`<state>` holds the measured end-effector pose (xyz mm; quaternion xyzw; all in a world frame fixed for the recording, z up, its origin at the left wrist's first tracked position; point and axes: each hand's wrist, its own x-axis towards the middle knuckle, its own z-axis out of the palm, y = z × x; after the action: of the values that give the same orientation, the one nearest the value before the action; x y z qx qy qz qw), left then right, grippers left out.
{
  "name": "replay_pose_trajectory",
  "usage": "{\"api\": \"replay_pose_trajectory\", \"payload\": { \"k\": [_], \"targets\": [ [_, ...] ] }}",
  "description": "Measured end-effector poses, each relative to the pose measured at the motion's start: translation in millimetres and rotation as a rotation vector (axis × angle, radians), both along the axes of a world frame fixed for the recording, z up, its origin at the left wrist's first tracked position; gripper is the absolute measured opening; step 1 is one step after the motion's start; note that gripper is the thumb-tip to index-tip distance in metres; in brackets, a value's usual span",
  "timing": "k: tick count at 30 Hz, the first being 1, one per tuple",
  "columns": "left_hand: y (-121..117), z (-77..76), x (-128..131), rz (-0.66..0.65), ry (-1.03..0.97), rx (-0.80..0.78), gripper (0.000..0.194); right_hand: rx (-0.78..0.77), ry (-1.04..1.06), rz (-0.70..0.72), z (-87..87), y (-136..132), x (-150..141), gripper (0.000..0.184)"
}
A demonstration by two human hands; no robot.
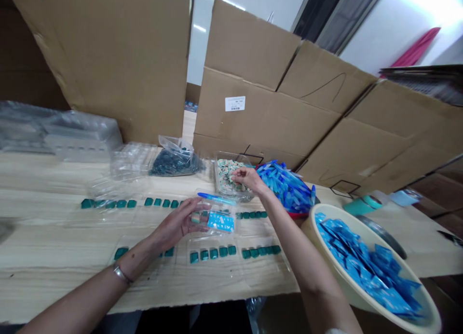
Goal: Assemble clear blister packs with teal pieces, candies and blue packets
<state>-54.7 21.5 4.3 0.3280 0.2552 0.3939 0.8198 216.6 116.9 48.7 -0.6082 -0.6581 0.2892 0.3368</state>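
Currently, the clear tray (pixel 214 207) at the curled left hand (pixel 181 220), hold unclear, carries a blue packet (pixel 221 221) and pen (pixel 216 198), nearby trays (pixel 227 241) only green pieces (pixel 213 253); the right hand (pixel 249 178) pinches narrowly at the 12 o'clock tub (pixel 237 194).

The person's left forearm (pixel 144 252) crosses the near edge of the worktop (pixel 47 261) at a slant, its hand (pixel 183 219) low, palm turned inward, fingers partly curled and parted. The right forearm (pixel 292 233) reaches further toward the far edge, wrist bent, the right hand (pixel 244 176) palm down, fingertips drawn close together; whether they meet is unclear.
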Motion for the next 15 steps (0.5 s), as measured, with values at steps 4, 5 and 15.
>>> {"api": "replay_pose_trajectory", "payload": {
  "k": [4,5,15],
  "targets": [
    [0.3,-1.5,0.7,0.022,-0.042,0.011,0.029,-0.045,0.311,0.109,25.8,-42.6,-28.5,0.031],
    [0.2,-1.7,1.0,0.017,-0.054,0.024,0.028,-0.062,0.327,0.145,29.4,-54.2,-39.1,0.031],
    [-1.9,-4.2,2.2,-0.011,-0.102,0.132,0.024,-0.034,-0.099,0.477,16.2,-101.8,-111.2,0.005]
  ]
}}
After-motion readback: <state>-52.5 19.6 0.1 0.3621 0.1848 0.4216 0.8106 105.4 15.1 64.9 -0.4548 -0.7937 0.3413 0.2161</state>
